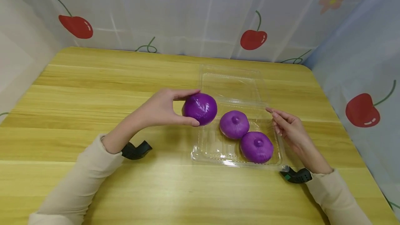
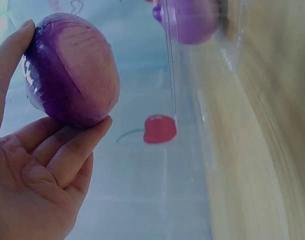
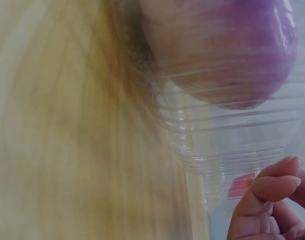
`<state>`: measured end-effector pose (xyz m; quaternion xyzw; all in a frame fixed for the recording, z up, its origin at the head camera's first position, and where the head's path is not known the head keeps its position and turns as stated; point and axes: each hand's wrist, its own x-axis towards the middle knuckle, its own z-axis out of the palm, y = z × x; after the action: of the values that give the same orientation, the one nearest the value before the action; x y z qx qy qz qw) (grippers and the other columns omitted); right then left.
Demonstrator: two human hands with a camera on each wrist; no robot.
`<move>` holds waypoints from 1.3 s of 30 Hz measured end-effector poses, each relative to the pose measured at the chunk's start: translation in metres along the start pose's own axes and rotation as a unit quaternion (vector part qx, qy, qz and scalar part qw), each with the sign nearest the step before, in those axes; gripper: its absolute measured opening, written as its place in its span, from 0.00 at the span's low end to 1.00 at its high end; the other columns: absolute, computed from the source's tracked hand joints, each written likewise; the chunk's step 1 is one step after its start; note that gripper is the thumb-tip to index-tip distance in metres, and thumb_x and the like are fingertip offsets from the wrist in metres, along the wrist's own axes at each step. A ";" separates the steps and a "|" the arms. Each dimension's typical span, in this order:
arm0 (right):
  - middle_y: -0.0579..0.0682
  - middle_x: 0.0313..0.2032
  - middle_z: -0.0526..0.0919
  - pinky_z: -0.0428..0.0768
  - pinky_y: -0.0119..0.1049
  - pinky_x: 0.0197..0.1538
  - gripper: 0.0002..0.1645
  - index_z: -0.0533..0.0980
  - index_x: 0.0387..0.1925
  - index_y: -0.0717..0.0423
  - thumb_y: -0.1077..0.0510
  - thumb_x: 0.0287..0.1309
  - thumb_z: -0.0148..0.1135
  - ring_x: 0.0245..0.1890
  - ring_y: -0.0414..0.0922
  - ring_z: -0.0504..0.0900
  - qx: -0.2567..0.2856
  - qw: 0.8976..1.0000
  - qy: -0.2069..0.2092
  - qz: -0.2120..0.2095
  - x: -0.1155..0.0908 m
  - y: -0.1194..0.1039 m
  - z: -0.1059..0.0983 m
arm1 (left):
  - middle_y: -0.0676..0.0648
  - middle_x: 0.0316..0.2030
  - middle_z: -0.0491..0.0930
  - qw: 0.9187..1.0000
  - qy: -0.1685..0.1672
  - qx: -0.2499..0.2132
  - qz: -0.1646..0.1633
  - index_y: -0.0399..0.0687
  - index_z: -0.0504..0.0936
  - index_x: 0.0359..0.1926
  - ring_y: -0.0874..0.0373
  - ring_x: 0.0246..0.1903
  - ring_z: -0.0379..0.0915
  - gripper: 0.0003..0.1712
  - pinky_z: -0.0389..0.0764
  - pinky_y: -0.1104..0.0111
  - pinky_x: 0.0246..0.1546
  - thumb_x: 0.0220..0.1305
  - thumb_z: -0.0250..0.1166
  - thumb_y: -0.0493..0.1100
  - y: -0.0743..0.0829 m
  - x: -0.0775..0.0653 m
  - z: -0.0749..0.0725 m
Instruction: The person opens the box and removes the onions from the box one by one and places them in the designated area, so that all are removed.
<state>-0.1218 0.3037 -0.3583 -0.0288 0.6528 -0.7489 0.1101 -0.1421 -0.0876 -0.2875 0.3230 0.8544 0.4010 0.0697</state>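
Observation:
My left hand (image 1: 162, 108) holds a round purple onion-like ball (image 1: 201, 108) between thumb and fingers, raised beside the left part of a clear plastic clamshell box (image 1: 218, 160). Glossy purple on one side, the ball shows a pale pinkish face in the left wrist view. Two matching balls with small nubs on top, a rear one (image 1: 234, 124) and a front one (image 1: 257, 147), touch each other inside the box's base. At the right rim, near the hinge, my right hand (image 1: 290, 127) pinches the box's edge with thumb and fingertips.
The box's lid (image 1: 231, 86) lies folded back on the wood-grain table (image 1: 150, 186). A cherry-patterned curtain (image 1: 187, 16) hangs behind the table and along its right side. Black wrist devices (image 1: 136, 150) sit at both cuffs.

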 end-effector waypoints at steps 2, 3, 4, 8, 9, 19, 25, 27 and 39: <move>0.44 0.21 0.76 0.66 0.22 0.18 0.15 0.81 0.49 0.50 0.60 0.68 0.50 0.17 0.34 0.69 -0.001 1.000 0.001 0.001 0.000 0.000 0.000 | 0.47 0.57 0.73 1.000 0.012 -0.001 -0.016 0.46 0.70 0.63 0.55 0.56 0.68 0.48 0.69 0.61 0.56 0.42 0.75 0.59 -0.005 -0.003 -0.006; 0.44 0.21 0.76 0.66 0.22 0.18 0.15 0.81 0.49 0.49 0.60 0.68 0.50 0.17 0.34 0.70 -0.001 1.000 0.001 0.001 0.001 0.000 0.000 | 0.47 0.57 0.73 1.000 0.017 0.001 -0.021 0.45 0.70 0.63 0.54 0.56 0.68 0.48 0.69 0.60 0.57 0.42 0.76 0.59 -0.007 -0.005 -0.009; 0.44 0.21 0.76 0.66 0.22 0.18 0.15 0.81 0.49 0.49 0.60 0.68 0.50 0.17 0.34 0.70 -0.001 1.000 0.001 0.001 0.001 0.000 0.000 | 0.46 0.57 0.73 0.999 0.022 0.003 -0.026 0.45 0.70 0.63 0.54 0.57 0.68 0.48 0.69 0.59 0.57 0.42 0.76 0.58 -0.010 -0.006 -0.011; 0.44 0.21 0.76 0.66 0.21 0.18 0.15 0.81 0.49 0.50 0.60 0.68 0.50 0.17 0.34 0.69 0.000 1.000 0.002 0.001 0.001 0.000 0.000 | 0.44 0.58 0.72 0.998 0.034 0.017 -0.041 0.44 0.69 0.64 0.51 0.58 0.66 0.49 0.67 0.57 0.58 0.42 0.76 0.58 -0.021 -0.008 -0.017; 0.44 0.21 0.76 0.65 0.21 0.18 0.15 0.81 0.49 0.50 0.60 0.68 0.50 0.17 0.34 0.69 -0.001 1.000 0.002 0.001 0.001 0.000 0.000 | 0.44 0.58 0.72 0.998 0.034 0.023 -0.041 0.43 0.69 0.64 0.51 0.58 0.66 0.49 0.68 0.57 0.58 0.42 0.76 0.59 -0.025 -0.008 -0.017; 0.44 0.21 0.76 0.65 0.22 0.18 0.15 0.80 0.49 0.50 0.60 0.68 0.50 0.18 0.34 0.70 -0.012 1.000 -0.006 0.002 -0.001 -0.001 0.002 | 0.40 0.54 0.75 0.992 0.016 0.121 -0.042 0.36 0.70 0.62 0.48 0.53 0.71 0.50 0.72 0.56 0.53 0.43 0.74 0.62 -0.060 -0.001 -0.006; 0.44 0.21 0.76 0.66 0.22 0.18 0.15 0.80 0.49 0.50 0.60 0.68 0.50 0.17 0.34 0.70 -0.009 1.000 -0.007 -0.004 -0.002 0.001 0.002 | 0.40 0.54 0.75 0.991 0.005 0.127 -0.042 0.36 0.70 0.62 0.48 0.53 0.71 0.50 0.73 0.57 0.52 0.43 0.75 0.60 -0.065 0.001 0.000; 0.44 0.21 0.76 0.65 0.22 0.18 0.15 0.80 0.50 0.51 0.60 0.68 0.49 0.17 0.34 0.70 -0.009 1.000 -0.008 -0.006 -0.003 0.001 0.002 | 0.40 0.55 0.74 0.991 0.000 0.126 -0.045 0.36 0.70 0.62 0.49 0.53 0.71 0.50 0.73 0.58 0.53 0.43 0.75 0.59 -0.067 0.002 0.001; 0.44 0.21 0.75 0.60 0.25 0.16 0.16 0.80 0.50 0.50 0.59 0.69 0.49 0.17 0.35 0.69 -0.016 1.000 -0.010 -0.004 -0.004 0.000 0.002 | 0.40 0.57 0.72 0.992 -0.013 0.111 -0.065 0.39 0.67 0.64 0.49 0.54 0.69 0.51 0.72 0.58 0.53 0.43 0.74 0.61 -0.077 -0.001 0.002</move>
<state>-0.1173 0.3028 -0.3574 -0.0401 0.6633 -0.7386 0.1132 -0.1788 -0.1225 -0.3453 0.2777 0.9118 0.2941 0.0705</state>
